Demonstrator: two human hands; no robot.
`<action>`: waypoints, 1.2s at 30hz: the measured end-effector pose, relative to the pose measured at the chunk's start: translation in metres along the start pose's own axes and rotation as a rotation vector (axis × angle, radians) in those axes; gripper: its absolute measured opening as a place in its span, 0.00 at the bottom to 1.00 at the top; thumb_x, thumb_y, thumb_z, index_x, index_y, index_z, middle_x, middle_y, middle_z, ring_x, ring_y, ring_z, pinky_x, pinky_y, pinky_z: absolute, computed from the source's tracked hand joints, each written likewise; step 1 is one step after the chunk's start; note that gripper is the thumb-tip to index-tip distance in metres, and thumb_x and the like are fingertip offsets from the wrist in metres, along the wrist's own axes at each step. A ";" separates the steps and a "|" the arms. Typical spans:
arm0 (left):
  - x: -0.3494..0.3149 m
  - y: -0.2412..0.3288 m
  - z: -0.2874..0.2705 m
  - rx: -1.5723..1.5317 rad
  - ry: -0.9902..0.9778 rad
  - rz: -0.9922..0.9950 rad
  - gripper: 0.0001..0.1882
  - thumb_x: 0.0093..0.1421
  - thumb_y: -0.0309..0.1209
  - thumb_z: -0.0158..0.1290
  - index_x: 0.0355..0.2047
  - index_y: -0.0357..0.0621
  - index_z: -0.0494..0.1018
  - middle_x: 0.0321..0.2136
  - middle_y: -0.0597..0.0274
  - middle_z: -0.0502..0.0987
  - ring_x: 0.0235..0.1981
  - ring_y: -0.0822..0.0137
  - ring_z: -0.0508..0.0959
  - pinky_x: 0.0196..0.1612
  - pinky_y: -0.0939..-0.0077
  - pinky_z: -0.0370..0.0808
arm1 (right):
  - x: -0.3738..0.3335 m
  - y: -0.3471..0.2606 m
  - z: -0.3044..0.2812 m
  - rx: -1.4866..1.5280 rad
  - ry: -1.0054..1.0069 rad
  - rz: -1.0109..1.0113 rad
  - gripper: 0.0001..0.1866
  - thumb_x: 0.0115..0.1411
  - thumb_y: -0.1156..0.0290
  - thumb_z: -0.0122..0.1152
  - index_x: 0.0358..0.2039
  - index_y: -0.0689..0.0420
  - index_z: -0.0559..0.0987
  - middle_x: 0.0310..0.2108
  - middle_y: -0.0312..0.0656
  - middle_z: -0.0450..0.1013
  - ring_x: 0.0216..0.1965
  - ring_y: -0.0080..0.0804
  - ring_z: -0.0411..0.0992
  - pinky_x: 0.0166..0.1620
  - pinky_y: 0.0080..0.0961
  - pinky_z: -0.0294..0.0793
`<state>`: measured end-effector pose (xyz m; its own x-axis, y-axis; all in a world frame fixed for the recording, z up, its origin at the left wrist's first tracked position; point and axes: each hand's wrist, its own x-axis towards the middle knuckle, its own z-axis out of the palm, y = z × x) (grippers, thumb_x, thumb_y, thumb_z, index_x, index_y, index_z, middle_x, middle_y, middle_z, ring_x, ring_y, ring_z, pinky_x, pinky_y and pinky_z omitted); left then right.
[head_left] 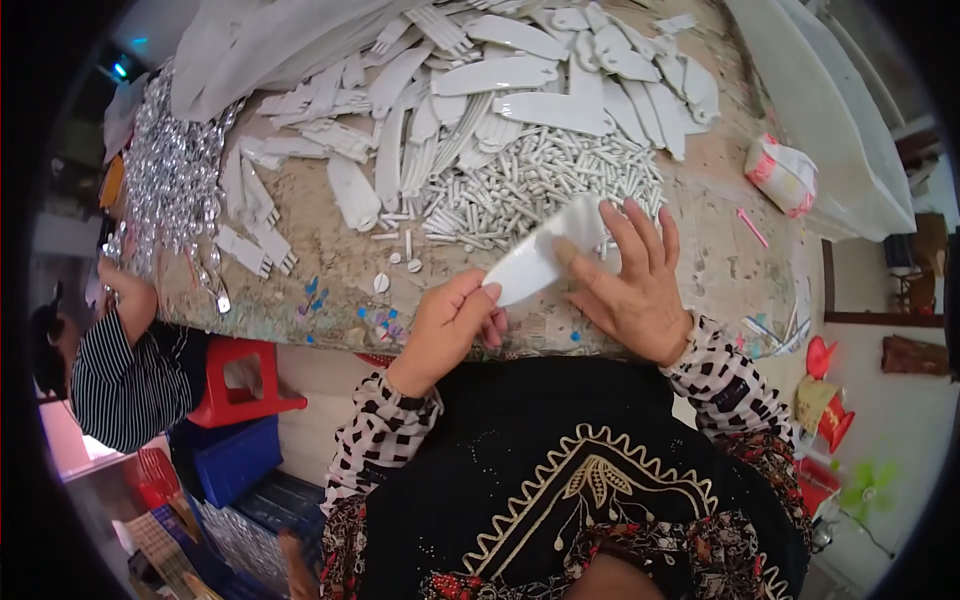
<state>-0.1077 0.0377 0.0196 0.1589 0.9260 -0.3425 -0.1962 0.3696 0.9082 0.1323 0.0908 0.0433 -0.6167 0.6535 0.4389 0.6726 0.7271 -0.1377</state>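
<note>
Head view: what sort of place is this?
Probably a small assembly workshop: loose white curved pieces and short white rods lie heaped on a worn worktable, near shiny silver parts.

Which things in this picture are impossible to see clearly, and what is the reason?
Head view:
White piece: upper end blurred, lower tip partly covered by the left hand.
Pale sheet: cut off by the top edge.
Small white rods: end details too small.

Soft, bright light spreads over the table [310,215], with glare on the white pieces [515,36] and silver strands [178,150]. The held piece [528,268] blurs at its far end. Corners curve into black.
</note>
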 end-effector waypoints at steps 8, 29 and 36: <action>-0.033 -0.007 -0.030 0.347 -0.258 -0.081 0.11 0.66 0.32 0.46 0.34 0.36 0.72 0.23 0.64 0.76 0.20 0.76 0.75 0.25 0.84 0.71 | 0.002 -0.018 0.001 0.302 -0.459 -0.269 0.34 0.45 0.66 0.68 0.54 0.55 0.69 0.42 0.44 0.67 0.45 0.43 0.68 0.54 0.45 0.64; 0.000 -0.041 -0.274 1.450 0.954 0.130 0.37 0.59 0.55 0.48 0.59 0.39 0.65 0.61 0.36 0.58 0.64 0.43 0.57 0.66 0.49 0.47 | -0.048 -0.034 0.023 0.489 -0.371 0.154 0.35 0.47 0.64 0.69 0.55 0.62 0.68 0.36 0.51 0.70 0.34 0.49 0.72 0.37 0.35 0.73; 0.011 0.000 -0.264 0.954 0.970 0.360 0.28 0.61 0.45 0.52 0.55 0.37 0.69 0.51 0.41 0.72 0.54 0.50 0.71 0.58 0.62 0.64 | -0.042 -0.029 0.036 0.502 -0.291 0.225 0.34 0.47 0.64 0.70 0.53 0.62 0.70 0.34 0.50 0.70 0.33 0.48 0.72 0.36 0.34 0.73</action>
<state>-0.3611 0.0678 -0.0477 -0.5570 0.7861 0.2682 0.7019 0.2729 0.6579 0.1238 0.0494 -0.0028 -0.6160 0.7814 0.1004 0.5684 0.5291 -0.6300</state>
